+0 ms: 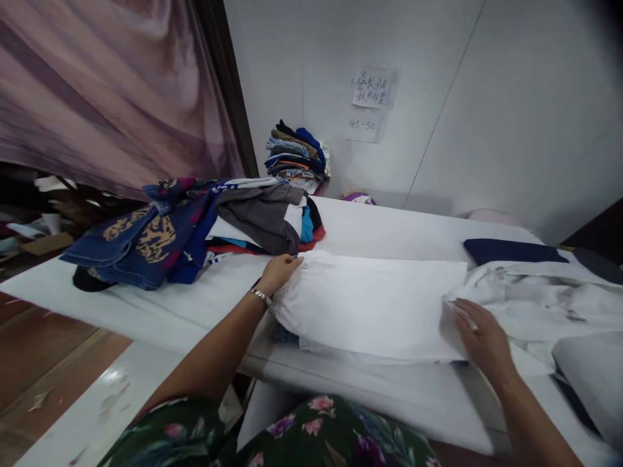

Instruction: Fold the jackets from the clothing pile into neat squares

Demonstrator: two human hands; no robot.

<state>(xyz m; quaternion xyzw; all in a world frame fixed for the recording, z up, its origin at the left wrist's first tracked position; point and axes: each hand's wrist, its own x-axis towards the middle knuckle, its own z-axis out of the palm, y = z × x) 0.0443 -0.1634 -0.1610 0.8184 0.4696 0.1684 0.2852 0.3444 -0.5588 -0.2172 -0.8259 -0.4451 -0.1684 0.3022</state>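
A folded white garment [370, 305] lies flat on the white table [389, 227] in front of me. My left hand [278, 271], with a bracelet on the wrist, grips the garment's left end, fingers curled over the cloth. My right hand [479, 337] pinches the garment's right edge, thumb on top. A bit of dark cloth [285, 335] peeks out from under the white garment at its near left corner.
A heap of dark and patterned clothes [195, 227] lies at the left of the table. A neat stack of folded clothes [296, 155] stands against the back wall below paper notes [372, 87]. Crumpled white clothes [540, 298] and a navy piece [511, 251] lie at the right.
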